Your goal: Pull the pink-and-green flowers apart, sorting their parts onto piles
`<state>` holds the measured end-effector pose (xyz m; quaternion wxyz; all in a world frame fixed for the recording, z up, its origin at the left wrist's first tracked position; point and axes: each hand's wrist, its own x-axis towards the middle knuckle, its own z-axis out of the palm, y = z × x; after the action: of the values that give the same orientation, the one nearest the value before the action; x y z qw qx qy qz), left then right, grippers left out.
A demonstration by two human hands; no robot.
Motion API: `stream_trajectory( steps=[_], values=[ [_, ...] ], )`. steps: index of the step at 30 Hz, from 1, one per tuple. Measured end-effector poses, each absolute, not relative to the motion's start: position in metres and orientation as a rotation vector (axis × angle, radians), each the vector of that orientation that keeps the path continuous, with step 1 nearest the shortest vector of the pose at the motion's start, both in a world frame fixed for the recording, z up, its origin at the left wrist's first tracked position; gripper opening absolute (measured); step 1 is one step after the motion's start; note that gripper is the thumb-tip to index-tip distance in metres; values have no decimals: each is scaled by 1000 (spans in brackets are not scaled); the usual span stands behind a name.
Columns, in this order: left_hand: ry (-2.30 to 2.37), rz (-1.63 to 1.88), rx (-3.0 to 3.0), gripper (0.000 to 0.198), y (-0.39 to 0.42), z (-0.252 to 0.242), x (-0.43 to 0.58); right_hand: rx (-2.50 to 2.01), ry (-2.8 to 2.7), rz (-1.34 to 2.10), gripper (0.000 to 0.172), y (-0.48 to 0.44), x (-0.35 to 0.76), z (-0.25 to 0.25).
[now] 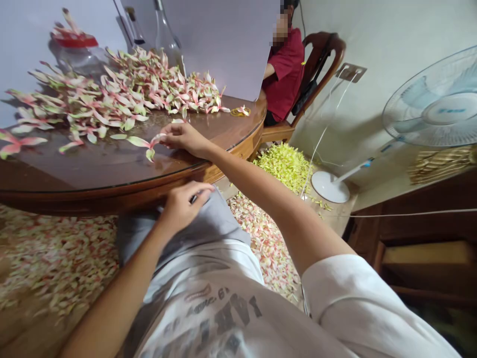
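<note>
At the near edge of the round wooden table, my right hand pinches a pink, white and green artificial flower piece. Its petals spread to the left of my fingertips. My left hand hovers over my lap below the table edge, thumb and fingers closed together; whatever it may hold is hidden. A large pile of similar flower pieces covers the back of the table. One loose piece lies at the far left. Small yellow rings with a petal on them sit at the right.
Behind the pile stand a red-lidded jar and glass bottles. Petal pieces cover the floor, with a yellow-green heap at right. A person in a red shirt sits beyond a pale panel. A fan stands right.
</note>
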<state>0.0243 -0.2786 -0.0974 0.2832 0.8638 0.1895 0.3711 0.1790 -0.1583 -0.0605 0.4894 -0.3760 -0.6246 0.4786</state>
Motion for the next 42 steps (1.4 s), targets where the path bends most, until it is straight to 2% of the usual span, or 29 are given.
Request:
stream_trajectory(
  steps=[3,5,7,10,15,20,27,33,42],
  values=[
    [712,1432,2498,26,-235,-61,4,-885,-1587,1142,12,-158,180,-60],
    [889,1547,2555,36,-203,-49,-3,-872,-1578,1150,8,-157,180,-61],
    [946,1407,2555,37,-173,-50,-6,-878,-1555,1139,9,-156,180,-63],
    [942,1209,2340,24,-142,-65,-10,-883,-1543,1103,8,-155,178,-66],
    [935,1216,2104,24,-132,-77,-14,-883,-1619,1015,7,-154,176,-69],
    [898,1166,2003,21,-133,-75,-12,-876,-1639,972,25,-150,175,-74],
    [880,1171,1909,25,-128,-80,-18,-892,-1607,1034,39,-156,169,-70],
    [872,1167,1995,10,-130,-78,-21,-926,-1649,1001,39,-161,168,-68],
    [966,1136,2102,14,-135,-77,-21,-955,-1660,1006,40,-161,165,-65]
  ],
)
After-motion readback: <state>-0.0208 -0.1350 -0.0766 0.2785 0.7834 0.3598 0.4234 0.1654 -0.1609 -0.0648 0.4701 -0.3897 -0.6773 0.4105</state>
